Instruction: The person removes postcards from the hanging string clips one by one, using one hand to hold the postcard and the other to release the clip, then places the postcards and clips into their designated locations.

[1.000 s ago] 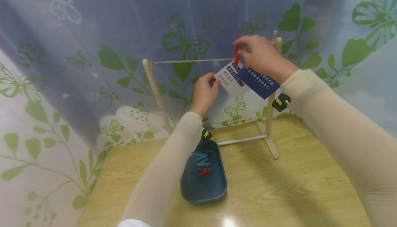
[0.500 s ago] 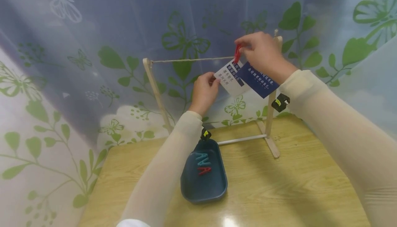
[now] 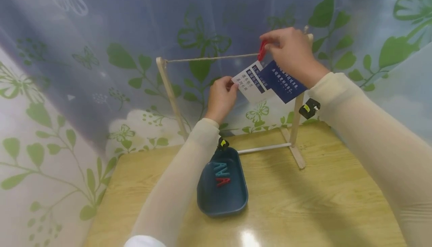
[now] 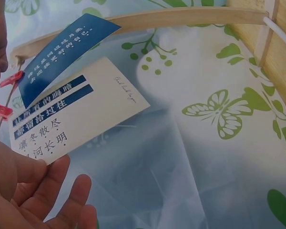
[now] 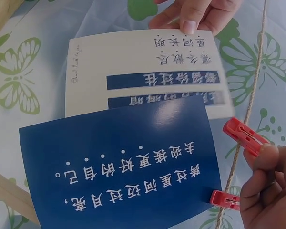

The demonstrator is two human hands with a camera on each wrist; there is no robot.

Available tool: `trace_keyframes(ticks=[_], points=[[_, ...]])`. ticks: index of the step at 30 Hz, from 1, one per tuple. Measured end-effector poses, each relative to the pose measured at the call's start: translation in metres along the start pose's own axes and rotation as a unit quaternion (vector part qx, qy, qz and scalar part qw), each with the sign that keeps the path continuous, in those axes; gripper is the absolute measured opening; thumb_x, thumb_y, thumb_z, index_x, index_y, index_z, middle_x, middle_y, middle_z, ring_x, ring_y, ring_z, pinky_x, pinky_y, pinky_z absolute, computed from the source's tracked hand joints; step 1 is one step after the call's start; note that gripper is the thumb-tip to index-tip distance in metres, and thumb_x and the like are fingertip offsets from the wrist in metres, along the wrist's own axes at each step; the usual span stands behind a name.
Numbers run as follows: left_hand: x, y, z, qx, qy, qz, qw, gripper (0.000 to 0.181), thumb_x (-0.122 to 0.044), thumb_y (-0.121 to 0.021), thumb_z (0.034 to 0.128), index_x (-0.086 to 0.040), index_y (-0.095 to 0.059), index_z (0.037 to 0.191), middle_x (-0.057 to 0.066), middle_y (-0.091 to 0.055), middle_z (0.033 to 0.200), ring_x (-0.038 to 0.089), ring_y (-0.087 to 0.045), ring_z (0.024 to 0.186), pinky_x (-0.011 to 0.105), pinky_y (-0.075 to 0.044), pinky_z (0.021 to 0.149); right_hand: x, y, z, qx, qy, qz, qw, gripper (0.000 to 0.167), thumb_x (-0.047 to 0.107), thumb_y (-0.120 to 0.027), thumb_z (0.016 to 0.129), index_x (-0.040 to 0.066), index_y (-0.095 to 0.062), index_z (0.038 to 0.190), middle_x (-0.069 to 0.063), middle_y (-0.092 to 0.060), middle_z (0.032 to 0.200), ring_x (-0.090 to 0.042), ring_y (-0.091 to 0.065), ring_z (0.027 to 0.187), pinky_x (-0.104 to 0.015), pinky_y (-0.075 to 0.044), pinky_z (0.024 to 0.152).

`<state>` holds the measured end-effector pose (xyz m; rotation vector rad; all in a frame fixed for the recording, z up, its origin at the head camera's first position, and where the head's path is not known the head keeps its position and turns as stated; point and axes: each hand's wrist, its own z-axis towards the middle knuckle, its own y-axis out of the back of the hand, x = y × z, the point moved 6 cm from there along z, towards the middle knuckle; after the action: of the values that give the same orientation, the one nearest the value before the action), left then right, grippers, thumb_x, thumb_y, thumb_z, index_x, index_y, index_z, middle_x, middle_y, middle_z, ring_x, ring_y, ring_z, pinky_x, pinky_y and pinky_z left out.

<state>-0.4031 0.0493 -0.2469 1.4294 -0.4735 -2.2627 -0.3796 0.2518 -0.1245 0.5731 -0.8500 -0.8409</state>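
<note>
Yellow wood-grain table [image 3: 280, 190]; dark blue tray [image 3: 222, 201] directly on it, wooden stand [image 3: 297, 157] upright farther back.

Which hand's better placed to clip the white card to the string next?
Probably the right hand: it pinches a red clothespin right at the string, near the white card. The left hand is occupied, holding that card.
</note>
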Motion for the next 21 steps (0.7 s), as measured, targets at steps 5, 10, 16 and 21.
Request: trace_keyframes(ticks=[5,10,16,21], points=[[0.003,0.001,-0.002,0.003,0.008,0.005,1.0000,0.018,-0.021,-0.063,0.1107,-0.011,-0.076,0.118,0.003,-0.076,0.111,0.016,-0.070,0.100,0.034,-0.061,0.087,0.000,0.001,-0.001,-0.006,0.006,-0.001,1.0000,0.034,0.025,-0.059,0.113,0.023,-0.071,0.146,-0.004,-0.079,0.131,-0.030,-0.071,0.119,-0.057,-0.026,0.109],[0.007,0.002,-0.004,0.004,0.012,0.004,0.9999,0.018,-0.020,-0.063,0.1104,-0.010,-0.076,0.119,0.004,-0.077,0.112,0.017,-0.070,0.102,0.034,-0.061,0.088,-0.001,0.002,-0.002,-0.013,0.010,0.001,0.9999,0.034,0.024,-0.060,0.113,0.023,-0.071,0.144,-0.004,-0.080,0.129,-0.027,-0.068,0.104,-0.054,-0.027,0.105],[0.012,0.003,-0.006,0.002,0.007,0.007,1.0000,0.018,-0.020,-0.064,0.1101,-0.009,-0.077,0.117,0.004,-0.077,0.111,0.017,-0.071,0.100,0.034,-0.061,0.087,-0.002,0.006,-0.001,-0.015,0.006,0.006,0.9998,0.033,0.024,-0.059,0.113,0.024,-0.072,0.144,-0.003,-0.077,0.135,-0.030,-0.071,0.111,-0.065,-0.026,0.118],[0.017,0.004,-0.008,-0.002,0.003,0.010,0.9999,0.017,-0.020,-0.064,0.1099,-0.010,-0.077,0.115,0.003,-0.077,0.108,0.017,-0.071,0.099,0.035,-0.061,0.085,0.000,0.008,0.000,-0.015,0.014,-0.004,0.9998,0.031,0.025,-0.057,0.114,0.025,-0.076,0.139,-0.002,-0.075,0.140,-0.031,-0.066,0.092,-0.071,-0.027,0.118]])
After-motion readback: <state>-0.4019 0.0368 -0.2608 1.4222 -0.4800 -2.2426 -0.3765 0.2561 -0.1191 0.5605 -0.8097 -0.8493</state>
